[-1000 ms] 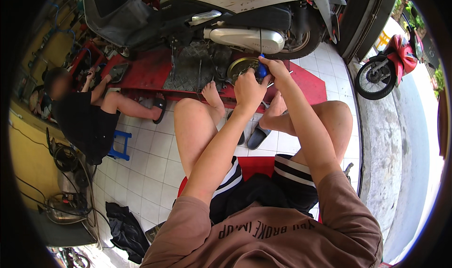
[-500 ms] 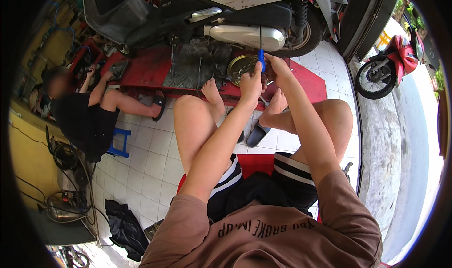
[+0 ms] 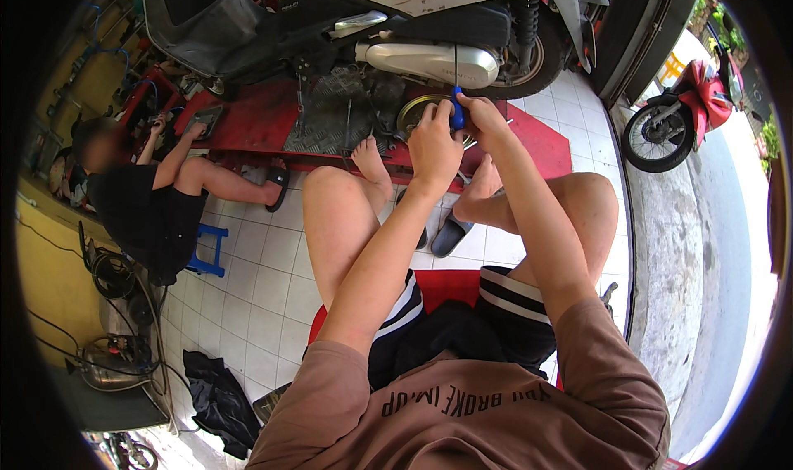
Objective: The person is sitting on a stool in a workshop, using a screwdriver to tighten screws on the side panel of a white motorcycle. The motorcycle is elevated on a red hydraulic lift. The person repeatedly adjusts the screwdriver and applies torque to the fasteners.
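A screwdriver with a blue handle (image 3: 457,113) points away from me, its thin dark shaft seen against the silver engine cover (image 3: 434,64) of a scooter. My left hand (image 3: 434,144) is closed at the handle's left side, back of the hand upward and fingers bent. From the right, my right hand (image 3: 483,119) grips the handle, thumb and forefinger near its upper end. Whether the tip touches the cover I cannot tell. Partly hidden behind my left hand is a round gold-coloured tray (image 3: 405,123) with small parts in it.
The scooter (image 3: 396,24) stands beyond a red platform (image 3: 537,144) bearing a dark metal plate (image 3: 330,115). At left a co-worker (image 3: 140,197) sits by a blue stool (image 3: 216,251), hands at a dark tray. Slippers (image 3: 450,235) lie between my feet. A red motorbike (image 3: 690,115) stands outside.
My left hand has turned over: its thumb lay up along the blue handle, and now its back faces up with fingers bent. My right hand has shifted slightly. The screwdriver stays at the cover.
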`<state>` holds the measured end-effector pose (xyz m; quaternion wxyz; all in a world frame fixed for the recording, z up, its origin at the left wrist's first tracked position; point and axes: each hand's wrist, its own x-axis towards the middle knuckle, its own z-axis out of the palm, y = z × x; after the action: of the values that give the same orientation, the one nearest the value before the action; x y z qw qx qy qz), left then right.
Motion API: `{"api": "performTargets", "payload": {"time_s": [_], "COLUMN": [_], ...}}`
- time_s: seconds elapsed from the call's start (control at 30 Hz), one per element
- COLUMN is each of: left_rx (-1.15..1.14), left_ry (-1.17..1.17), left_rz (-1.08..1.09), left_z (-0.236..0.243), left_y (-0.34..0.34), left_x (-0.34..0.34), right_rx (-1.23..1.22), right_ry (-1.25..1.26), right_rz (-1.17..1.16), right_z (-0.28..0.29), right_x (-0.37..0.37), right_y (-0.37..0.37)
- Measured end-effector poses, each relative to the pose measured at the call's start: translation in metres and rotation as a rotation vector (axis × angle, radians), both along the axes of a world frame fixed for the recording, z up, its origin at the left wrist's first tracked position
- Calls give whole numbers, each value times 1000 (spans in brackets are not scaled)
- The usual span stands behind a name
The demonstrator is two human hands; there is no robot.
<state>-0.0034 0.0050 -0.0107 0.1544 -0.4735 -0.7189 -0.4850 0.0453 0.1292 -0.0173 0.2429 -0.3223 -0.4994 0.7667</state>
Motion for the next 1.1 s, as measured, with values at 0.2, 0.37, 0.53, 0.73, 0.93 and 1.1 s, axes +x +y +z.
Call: {"api": "performTargets", "payload": {"time_s": [0.2, 0.37, 0.53, 0.73, 0.93, 1.1], "left_rx": [-221, -82, -168, -212, -157, -217], "left_ry": [-637, -1259, -324, 43, 76, -355], "left_rz": [-291, -458, -40, 9, 10, -109], "left_z": [-14, -9, -11, 6, 10, -6], "left_y": [11, 9, 6, -12, -13, 4], "left_x": [-3, 0, -9, -7, -2, -4], "right_rx": [-261, -246, -80, 4, 70, -63], "right_ry": [215, 135, -50, -91, -67, 99], "right_rz": [29, 98, -5, -40, -40, -1], "right_z": [3, 11, 8, 9, 6, -3], "right_x": [-3, 5, 6, 2, 0, -6], "right_y": [5, 0, 0, -5, -2, 8]}}
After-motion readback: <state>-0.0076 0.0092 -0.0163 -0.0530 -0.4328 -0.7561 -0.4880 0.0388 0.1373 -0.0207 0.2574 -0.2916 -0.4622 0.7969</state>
